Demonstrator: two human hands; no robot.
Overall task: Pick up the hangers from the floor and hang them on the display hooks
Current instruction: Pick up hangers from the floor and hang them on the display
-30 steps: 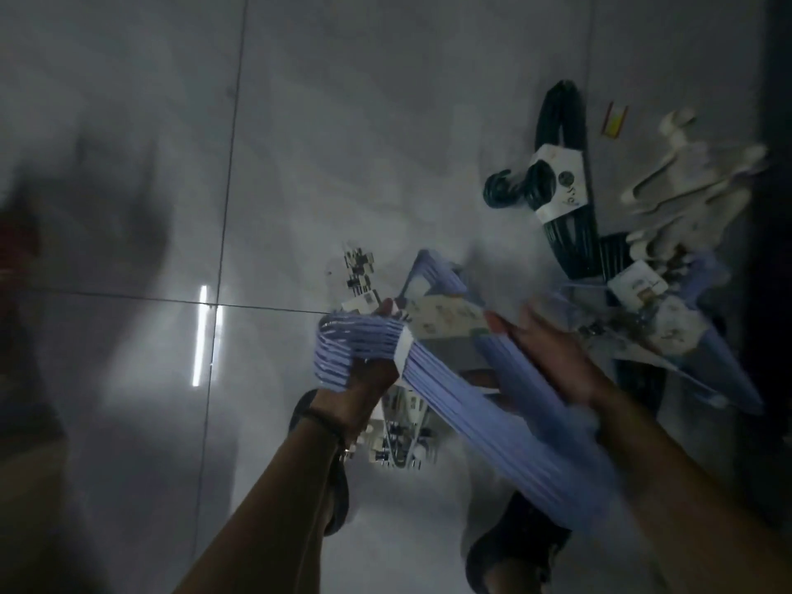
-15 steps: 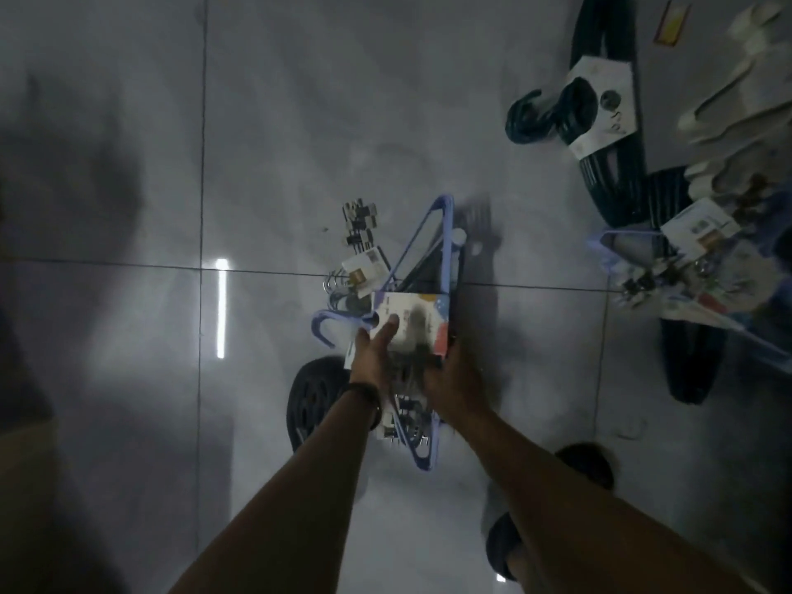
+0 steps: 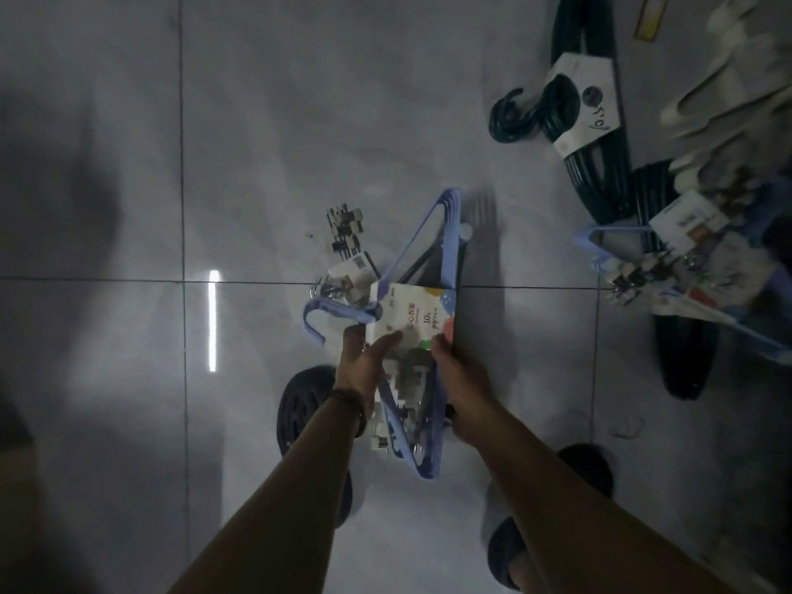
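A bundle of pale blue hangers (image 3: 445, 246) with a white paper label (image 3: 411, 312) hangs over the grey tiled floor in the middle of the view. My left hand (image 3: 364, 364) grips the bundle near its hooks and the label's lower left corner. My right hand (image 3: 460, 385) holds its right side just below the label. Under the bundle lies a set of clip hangers with a barcode tag (image 3: 349, 244). No display hooks are in view.
At the right lie a dark green hanger bundle with a white label (image 3: 587, 109), cream hangers (image 3: 724, 92) and another blue bundle (image 3: 685, 267). My dark sandals (image 3: 300, 405) stand below the hands. Bare floor tiles (image 3: 107, 207) fill the left.
A second ago the blue bundle was tilted and my right hand was reaching in; now both hands hold it steady with the label facing up. The view has tilted further down.
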